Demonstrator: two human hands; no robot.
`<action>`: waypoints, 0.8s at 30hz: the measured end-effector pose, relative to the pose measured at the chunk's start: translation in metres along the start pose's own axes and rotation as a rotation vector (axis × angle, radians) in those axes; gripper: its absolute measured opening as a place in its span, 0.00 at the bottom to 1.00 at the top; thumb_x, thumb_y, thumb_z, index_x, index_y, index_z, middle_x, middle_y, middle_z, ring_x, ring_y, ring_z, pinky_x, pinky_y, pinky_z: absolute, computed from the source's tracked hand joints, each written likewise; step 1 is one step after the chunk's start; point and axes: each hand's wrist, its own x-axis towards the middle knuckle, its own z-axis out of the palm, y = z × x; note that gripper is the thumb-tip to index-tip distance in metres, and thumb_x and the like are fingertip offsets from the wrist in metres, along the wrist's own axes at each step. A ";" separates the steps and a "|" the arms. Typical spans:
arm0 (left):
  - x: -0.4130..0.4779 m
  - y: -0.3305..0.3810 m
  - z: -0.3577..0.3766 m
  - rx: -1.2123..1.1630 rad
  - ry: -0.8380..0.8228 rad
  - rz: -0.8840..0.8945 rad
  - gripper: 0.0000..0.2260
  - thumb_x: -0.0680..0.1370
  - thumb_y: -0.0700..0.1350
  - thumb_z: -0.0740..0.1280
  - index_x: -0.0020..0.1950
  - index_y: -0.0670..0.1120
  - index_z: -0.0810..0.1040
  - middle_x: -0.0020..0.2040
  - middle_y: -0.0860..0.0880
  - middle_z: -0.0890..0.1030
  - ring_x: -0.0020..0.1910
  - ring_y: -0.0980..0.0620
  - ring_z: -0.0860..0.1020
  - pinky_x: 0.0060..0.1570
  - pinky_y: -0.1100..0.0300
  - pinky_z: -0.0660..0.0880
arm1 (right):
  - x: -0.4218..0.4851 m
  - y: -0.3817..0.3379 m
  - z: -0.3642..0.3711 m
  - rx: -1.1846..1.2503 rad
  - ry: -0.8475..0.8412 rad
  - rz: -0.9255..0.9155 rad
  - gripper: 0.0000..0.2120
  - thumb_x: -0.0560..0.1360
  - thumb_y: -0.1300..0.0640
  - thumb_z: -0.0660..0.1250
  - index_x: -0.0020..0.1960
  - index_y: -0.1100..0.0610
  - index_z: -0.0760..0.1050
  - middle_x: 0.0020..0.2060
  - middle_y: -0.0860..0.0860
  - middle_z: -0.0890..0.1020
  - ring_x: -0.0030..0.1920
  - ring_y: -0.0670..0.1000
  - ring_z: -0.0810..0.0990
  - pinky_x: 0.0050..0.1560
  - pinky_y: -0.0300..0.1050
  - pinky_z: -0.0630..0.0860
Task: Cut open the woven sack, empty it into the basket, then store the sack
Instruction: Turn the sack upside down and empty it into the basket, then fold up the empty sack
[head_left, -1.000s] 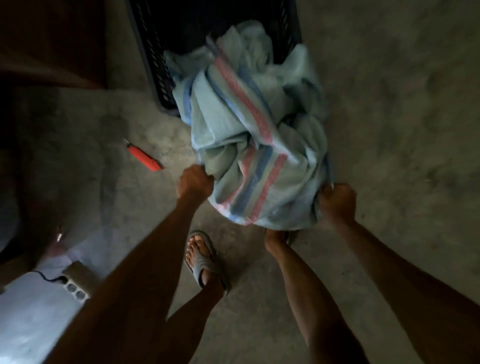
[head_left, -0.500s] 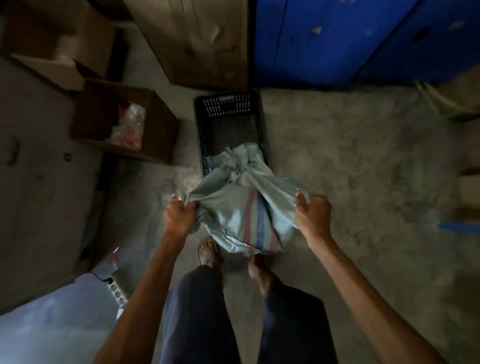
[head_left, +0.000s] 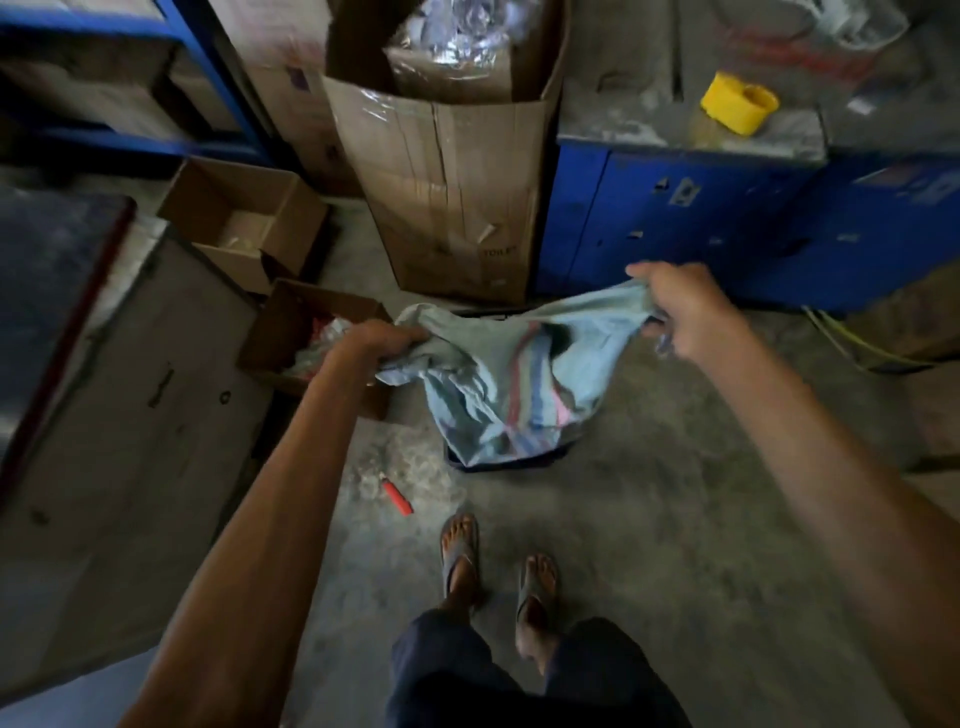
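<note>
Now my left hand (head_left: 382, 340) and right hand (head_left: 680, 306) clench fingers on the top edge of the sack (head_left: 498, 384), which hangs slack over the basket (head_left: 519, 461).

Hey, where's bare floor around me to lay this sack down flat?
Widest bare concrete floor lies right of the sack, between the blue cabinet and your feet. A smaller patch sits left of your feet, but the red cutter lies there. Crowded: cardboard boxes and tall carton ahead-left.
</note>
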 end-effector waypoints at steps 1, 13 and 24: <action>0.000 -0.004 -0.001 0.057 -0.028 -0.028 0.22 0.79 0.52 0.69 0.65 0.37 0.76 0.61 0.42 0.80 0.61 0.39 0.81 0.63 0.46 0.78 | -0.005 -0.007 -0.003 -0.107 -0.071 0.028 0.18 0.71 0.51 0.71 0.56 0.61 0.78 0.43 0.58 0.79 0.32 0.54 0.76 0.31 0.42 0.69; -0.064 0.024 -0.057 -0.303 0.050 0.194 0.11 0.79 0.37 0.65 0.36 0.40 0.73 0.21 0.45 0.74 0.14 0.56 0.69 0.17 0.69 0.65 | -0.070 -0.098 -0.012 -0.845 -0.053 -0.266 0.09 0.76 0.57 0.68 0.52 0.61 0.75 0.31 0.57 0.72 0.29 0.53 0.68 0.31 0.43 0.65; -0.172 0.141 -0.131 -0.217 0.313 0.711 0.09 0.77 0.47 0.71 0.40 0.44 0.77 0.35 0.45 0.79 0.28 0.52 0.74 0.23 0.65 0.70 | -0.113 -0.191 -0.060 -0.497 0.292 -0.877 0.12 0.69 0.58 0.64 0.44 0.50 0.85 0.46 0.54 0.87 0.50 0.53 0.84 0.51 0.45 0.80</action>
